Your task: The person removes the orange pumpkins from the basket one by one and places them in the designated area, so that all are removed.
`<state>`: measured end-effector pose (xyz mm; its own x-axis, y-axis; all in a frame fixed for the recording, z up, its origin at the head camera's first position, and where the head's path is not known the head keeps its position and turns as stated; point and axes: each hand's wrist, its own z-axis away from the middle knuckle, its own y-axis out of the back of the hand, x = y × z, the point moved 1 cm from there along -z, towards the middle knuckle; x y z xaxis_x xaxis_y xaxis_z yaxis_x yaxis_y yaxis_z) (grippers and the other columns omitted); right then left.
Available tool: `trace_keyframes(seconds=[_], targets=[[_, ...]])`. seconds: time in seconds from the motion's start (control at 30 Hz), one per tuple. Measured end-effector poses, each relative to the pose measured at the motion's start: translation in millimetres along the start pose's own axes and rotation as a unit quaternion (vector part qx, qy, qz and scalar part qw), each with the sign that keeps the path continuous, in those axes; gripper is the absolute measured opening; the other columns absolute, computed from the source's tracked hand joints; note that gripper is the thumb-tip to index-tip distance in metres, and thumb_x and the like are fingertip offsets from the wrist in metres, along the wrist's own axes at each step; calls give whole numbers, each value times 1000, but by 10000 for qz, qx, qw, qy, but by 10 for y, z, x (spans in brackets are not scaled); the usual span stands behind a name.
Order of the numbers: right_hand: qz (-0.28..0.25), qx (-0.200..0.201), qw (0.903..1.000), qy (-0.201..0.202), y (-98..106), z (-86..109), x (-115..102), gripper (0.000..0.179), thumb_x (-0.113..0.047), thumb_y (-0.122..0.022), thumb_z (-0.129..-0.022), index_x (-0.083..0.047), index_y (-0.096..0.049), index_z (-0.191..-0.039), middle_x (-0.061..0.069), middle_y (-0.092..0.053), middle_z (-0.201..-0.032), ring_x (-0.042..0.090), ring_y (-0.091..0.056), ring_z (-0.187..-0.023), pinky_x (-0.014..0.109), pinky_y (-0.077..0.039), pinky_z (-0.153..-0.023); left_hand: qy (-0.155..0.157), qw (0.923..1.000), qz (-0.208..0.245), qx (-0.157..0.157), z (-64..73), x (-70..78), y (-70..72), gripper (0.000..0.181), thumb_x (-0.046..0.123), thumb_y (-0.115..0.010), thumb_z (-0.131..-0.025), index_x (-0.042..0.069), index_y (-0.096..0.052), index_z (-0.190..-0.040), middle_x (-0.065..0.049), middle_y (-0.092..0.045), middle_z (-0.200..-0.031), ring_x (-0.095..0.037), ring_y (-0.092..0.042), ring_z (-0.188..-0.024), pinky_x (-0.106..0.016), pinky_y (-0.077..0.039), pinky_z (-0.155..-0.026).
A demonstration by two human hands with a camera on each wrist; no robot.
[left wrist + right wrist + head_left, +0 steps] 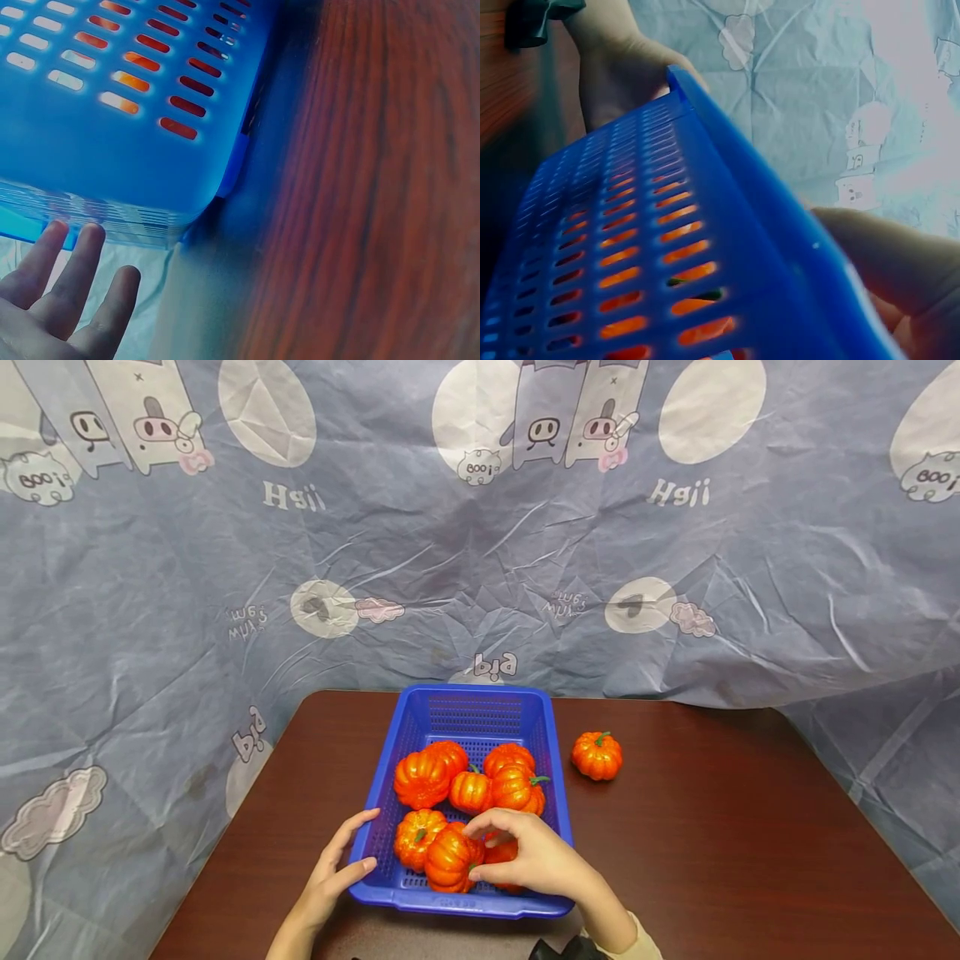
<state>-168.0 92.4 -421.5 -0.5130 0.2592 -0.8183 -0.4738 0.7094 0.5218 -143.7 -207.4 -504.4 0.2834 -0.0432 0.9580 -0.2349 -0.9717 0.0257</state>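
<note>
A blue plastic basket point(459, 903) stands on the table holding several shiny orange toy pumpkins point(422, 779). At its left rim is my left hand point(326, 877), thumb and fingers spread against the edge; the left wrist view shows the fingers extended beside the basket wall point(112, 150). My right hand point(536, 853) reaches over the near right part of the basket, thumb and fingers in a wide curve. Its fingertips are right at the edge of a front pumpkin point(448, 858), while another pumpkin point(502, 852) is partly hidden beneath the hand.
One small pumpkin point(597, 756) with a green stem sits on the dark brown table point(712, 827), right of the basket. A grey-blue printed cloth point(480, 552) hangs behind and along the sides. In the right wrist view the basket's slotted wall point(630, 225) fills the foreground.
</note>
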Motion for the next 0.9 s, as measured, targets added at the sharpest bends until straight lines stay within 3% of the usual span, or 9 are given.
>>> trace_keyframes(seconds=[0.23, 0.4, 0.67, 0.9], targets=[[-254, -448, 9983, -264, -26, -18, 53, 26, -13, -80, -73, -12, -65, -95, 1, -66, -87, 14, -63, -80, 27, -52, -74, -30, 10000, 12, -27, -5, -3, 1, 55, 1, -49, -86, 2, -35, -140, -30, -41, -127, -30, -56, -104, -41, -52, -78], [-114, -693, 9973, -211, -42, -17, 97, 21, -8, -80, -72, -12, -67, -88, -3, -66, -84, 9, -62, -76, 24, -52, -70, -72, 10000, -34, -36, -1, -8, 7, 56, 0, -49, -86, 1, -35, -140, -29, -41, -129, -29, -55, -106, -39, -52, -81], [-41, -640, 9978, -182, -43, -11, 108, 15, 2, -73, -75, -10, -68, -83, -5, -65, -76, 0, -59, -68, 20, -52, -64, -121, 9999, -17, -104, 4, -21, 10, 56, -2, -48, -87, 2, -34, -141, -27, -42, -128, -29, -56, -105, -41, -52, -79], [-123, -395, 9989, -232, -31, -12, 96, 14, 3, -71, -78, -9, -69, -83, -4, -67, -80, 2, -62, -71, 22, -52, -67, -99, 9999, 0, -120, 4, -8, 7, 55, -2, -48, -87, 1, -34, -141, -29, -40, -129, -29, -55, -106, -41, -52, -80]])
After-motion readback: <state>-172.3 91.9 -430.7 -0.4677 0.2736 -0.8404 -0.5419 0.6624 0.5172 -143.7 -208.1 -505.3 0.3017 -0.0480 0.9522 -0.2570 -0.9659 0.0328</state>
